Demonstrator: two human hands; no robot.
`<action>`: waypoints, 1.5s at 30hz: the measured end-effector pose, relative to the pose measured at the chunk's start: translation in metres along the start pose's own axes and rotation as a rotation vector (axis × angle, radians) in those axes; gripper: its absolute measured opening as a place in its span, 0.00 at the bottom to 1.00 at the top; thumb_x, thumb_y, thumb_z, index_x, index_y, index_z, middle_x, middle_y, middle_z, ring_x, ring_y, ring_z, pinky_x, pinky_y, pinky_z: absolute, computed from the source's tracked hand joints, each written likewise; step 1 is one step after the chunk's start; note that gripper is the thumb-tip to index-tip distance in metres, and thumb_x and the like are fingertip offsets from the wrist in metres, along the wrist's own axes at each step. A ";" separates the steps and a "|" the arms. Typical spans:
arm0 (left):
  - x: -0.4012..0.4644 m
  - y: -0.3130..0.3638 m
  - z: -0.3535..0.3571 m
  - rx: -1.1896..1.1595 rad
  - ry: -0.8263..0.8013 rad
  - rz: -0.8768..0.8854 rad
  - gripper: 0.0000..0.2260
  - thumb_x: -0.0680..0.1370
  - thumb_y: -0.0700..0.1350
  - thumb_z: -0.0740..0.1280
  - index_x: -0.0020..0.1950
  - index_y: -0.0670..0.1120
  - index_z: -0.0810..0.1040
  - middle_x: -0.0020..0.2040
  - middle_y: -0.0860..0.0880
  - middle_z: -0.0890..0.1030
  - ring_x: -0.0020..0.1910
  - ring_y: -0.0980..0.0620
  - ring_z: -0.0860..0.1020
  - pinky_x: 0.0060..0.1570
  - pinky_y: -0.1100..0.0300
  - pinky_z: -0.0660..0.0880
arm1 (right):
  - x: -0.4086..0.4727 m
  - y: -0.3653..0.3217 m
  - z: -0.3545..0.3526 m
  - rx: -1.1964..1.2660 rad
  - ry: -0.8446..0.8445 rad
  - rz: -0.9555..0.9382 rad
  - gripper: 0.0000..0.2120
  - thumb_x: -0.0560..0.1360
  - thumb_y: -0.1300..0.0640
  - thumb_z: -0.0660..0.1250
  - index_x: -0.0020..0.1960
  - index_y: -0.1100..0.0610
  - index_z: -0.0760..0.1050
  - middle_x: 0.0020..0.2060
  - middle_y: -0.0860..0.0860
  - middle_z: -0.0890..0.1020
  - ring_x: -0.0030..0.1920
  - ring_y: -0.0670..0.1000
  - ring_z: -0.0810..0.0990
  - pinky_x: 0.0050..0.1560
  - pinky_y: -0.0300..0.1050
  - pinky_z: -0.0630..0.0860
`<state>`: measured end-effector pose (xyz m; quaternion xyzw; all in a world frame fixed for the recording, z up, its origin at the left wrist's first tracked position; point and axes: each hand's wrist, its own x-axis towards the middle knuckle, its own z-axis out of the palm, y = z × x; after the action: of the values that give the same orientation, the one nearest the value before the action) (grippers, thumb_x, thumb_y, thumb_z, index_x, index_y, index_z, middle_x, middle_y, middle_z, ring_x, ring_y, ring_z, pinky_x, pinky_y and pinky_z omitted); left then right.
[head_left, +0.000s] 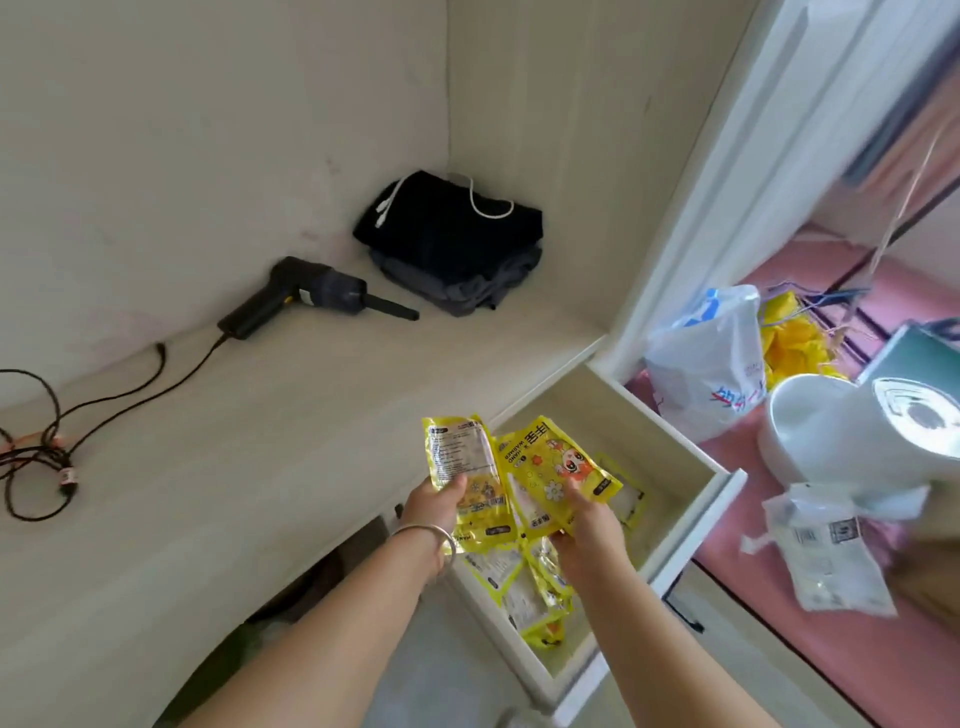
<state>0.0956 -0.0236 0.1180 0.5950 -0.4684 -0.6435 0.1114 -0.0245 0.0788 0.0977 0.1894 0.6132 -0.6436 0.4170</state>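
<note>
Above the open drawer (670, 423), a person's left hand (434, 506) pinches one yellow hand-warmer packet (460, 452) while the right hand (589, 530) grips the fanned packets (556, 462), which would probably stack best squared up before joining the loose packets (524, 587) below.

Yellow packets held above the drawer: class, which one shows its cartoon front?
The packet in the right hand: it shows a cartoon figure and flowers, while the top packet in the left hand shows a panel of small print.
</note>
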 end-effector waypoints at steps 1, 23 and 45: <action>0.007 0.002 0.014 0.016 -0.013 -0.022 0.20 0.78 0.51 0.63 0.66 0.40 0.72 0.65 0.42 0.75 0.64 0.42 0.73 0.62 0.53 0.68 | 0.010 -0.006 -0.006 0.021 0.014 0.014 0.20 0.79 0.57 0.62 0.68 0.66 0.68 0.65 0.63 0.74 0.55 0.58 0.77 0.40 0.41 0.76; 0.175 -0.073 0.135 0.548 -0.160 -0.301 0.25 0.78 0.54 0.63 0.70 0.41 0.67 0.69 0.41 0.72 0.66 0.41 0.71 0.66 0.49 0.69 | 0.176 0.027 -0.062 0.142 0.332 0.368 0.15 0.77 0.57 0.66 0.62 0.62 0.72 0.47 0.56 0.80 0.43 0.56 0.79 0.44 0.51 0.77; 0.111 -0.033 0.081 0.479 0.028 0.000 0.13 0.73 0.42 0.66 0.57 0.49 0.77 0.55 0.49 0.82 0.55 0.48 0.79 0.58 0.56 0.74 | 0.113 0.014 -0.011 -0.367 0.193 0.180 0.13 0.76 0.61 0.59 0.59 0.58 0.74 0.34 0.50 0.74 0.35 0.50 0.71 0.38 0.45 0.70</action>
<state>0.0090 -0.0456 0.0087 0.6133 -0.6060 -0.5058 -0.0266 -0.0828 0.0561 0.0017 0.2250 0.7377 -0.4603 0.4397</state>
